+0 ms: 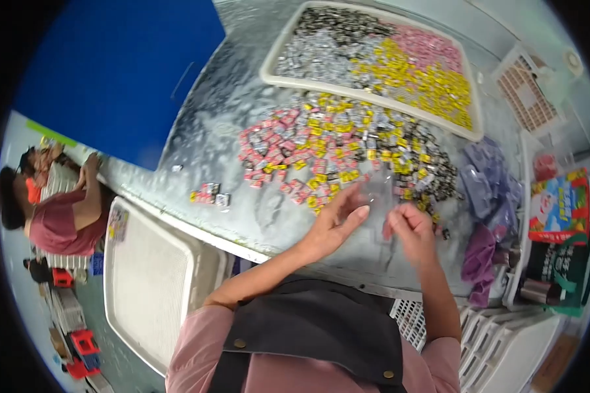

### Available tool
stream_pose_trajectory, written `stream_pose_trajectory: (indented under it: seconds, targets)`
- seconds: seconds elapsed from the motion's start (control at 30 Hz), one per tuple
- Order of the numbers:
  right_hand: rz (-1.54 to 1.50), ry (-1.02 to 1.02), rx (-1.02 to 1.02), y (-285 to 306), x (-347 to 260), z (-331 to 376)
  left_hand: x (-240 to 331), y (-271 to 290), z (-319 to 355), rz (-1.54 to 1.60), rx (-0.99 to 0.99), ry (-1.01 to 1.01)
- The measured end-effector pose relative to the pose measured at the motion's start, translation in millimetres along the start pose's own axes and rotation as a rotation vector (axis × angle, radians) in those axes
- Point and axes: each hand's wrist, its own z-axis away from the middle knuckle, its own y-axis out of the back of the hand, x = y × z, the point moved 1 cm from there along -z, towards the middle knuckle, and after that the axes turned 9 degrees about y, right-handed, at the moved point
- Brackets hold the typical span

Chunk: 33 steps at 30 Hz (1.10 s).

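My left hand (339, 219) is by the near side of a heap of small wrapped pieces, its thumb and fingers closed on the edge of a clear plastic bag (381, 190). Close to its right, my right hand (414, 228) is curled in a pinch; something pinkish shows at its fingertips, too blurred to name. Pink, yellow, black and silvery-white small wrapped packets (314, 147) lie loose on the grey table (216, 124) just beyond both hands. A small separate group of packets (210, 195) rests to the left.
A white tray (269, 72) at the back holds packets sorted by colour. A blue panel (118, 72) covers the far left. Purple cloth or bags (488, 190) and a white bin (521, 262) with colourful packages stand right. Another person (65, 216) sits left, near an upright white tray (151, 281).
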Motion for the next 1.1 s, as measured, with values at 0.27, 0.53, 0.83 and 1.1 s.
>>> stream_pose_trajectory:
  seconds: [0.27, 0.53, 0.83, 1.1]
  targets:
    - [0.083, 0.129, -0.104, -55.2, 14.9, 3.9, -2.7, 23.9, 23.1, 0.431, 0.048, 0.143]
    - [-0.117, 0.027, -0.153, -62.3, -6.6, 2.5, -12.1, 41.0, 36.2, 0.372, -0.071, 0.081]
    - [-0.026, 0.135, -0.191, -71.6, -5.5, 7.3, -10.8, 36.6, 46.9, 0.340, 0.028, 0.079]
    - [0.229, 0.386, -0.199, -79.4, -9.1, 14.7, -0.6, 42.4, 56.3, 0.233, -0.065, 0.207]
